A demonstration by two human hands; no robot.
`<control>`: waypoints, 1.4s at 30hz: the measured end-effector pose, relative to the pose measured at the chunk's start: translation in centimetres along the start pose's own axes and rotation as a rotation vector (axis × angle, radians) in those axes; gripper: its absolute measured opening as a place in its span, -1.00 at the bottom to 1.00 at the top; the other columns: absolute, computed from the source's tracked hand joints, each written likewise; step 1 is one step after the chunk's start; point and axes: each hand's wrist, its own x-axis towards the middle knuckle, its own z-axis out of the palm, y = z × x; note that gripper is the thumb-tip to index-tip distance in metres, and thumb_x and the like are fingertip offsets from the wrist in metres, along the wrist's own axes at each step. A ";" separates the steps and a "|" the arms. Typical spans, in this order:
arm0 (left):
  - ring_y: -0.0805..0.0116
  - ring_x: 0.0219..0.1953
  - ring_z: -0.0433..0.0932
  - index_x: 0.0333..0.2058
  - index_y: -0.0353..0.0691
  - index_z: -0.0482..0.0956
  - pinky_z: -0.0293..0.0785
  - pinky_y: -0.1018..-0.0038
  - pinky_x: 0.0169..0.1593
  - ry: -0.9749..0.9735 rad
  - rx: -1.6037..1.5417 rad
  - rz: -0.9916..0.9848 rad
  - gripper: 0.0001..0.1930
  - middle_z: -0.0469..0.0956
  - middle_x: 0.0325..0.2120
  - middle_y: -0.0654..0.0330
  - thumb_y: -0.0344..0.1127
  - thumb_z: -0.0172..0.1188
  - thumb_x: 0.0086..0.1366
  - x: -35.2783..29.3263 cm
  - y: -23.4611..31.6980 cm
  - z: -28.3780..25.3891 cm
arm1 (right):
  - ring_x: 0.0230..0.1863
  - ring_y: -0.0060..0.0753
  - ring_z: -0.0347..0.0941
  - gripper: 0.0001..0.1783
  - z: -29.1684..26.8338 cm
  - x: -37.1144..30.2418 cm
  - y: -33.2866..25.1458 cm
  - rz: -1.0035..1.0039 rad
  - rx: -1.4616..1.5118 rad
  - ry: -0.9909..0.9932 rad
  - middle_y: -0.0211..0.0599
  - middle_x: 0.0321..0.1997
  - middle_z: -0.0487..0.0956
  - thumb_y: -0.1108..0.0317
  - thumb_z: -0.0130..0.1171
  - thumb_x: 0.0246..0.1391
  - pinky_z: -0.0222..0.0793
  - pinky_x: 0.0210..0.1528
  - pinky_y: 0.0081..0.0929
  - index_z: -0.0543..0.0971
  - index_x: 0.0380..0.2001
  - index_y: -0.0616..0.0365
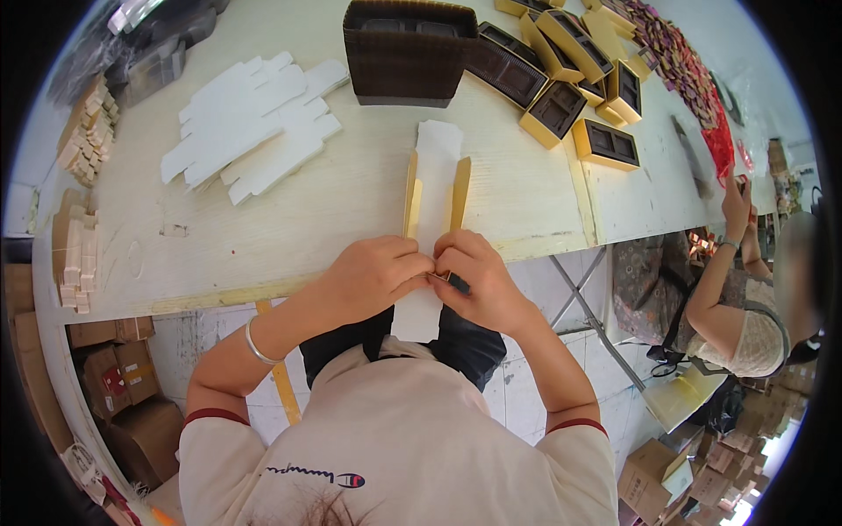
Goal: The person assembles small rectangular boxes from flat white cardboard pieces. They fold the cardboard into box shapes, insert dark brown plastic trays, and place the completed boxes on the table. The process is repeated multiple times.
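A partly folded box [438, 143], white inside with gold outer sides, lies at the table's front edge in front of me. Its two long side walls stand up, and the far end flap lies flat. My left hand [377, 276] is closed with thumb and fingers pinching the near end of the box. From the other side my right hand [478, 279] pinches the same near end, its fingertips meeting those of the left. The folded panels between the fingertips are mostly hidden.
Flat white box blanks [250, 123] are piled to the left. A stack of dark brown plastic trays [408, 57] stands straight ahead. Several gold boxes with brown inserts [605, 145] lie at the right. A co-worker [737, 307] is at the far right, by a heap of small wrapped pieces [680, 66].
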 end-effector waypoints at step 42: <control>0.10 -0.35 0.51 -0.39 -0.29 0.54 0.43 0.32 -0.35 -0.117 0.057 -0.286 -0.91 0.53 -0.41 0.15 -0.45 0.25 0.11 0.0 2.2 -0.7 | -0.31 -0.12 0.43 -0.77 0.5 -0.1 -1.9 0.157 -0.267 -0.083 -0.26 -0.32 0.46 0.51 0.27 -0.16 0.33 -0.34 -0.30 0.53 -0.34 0.17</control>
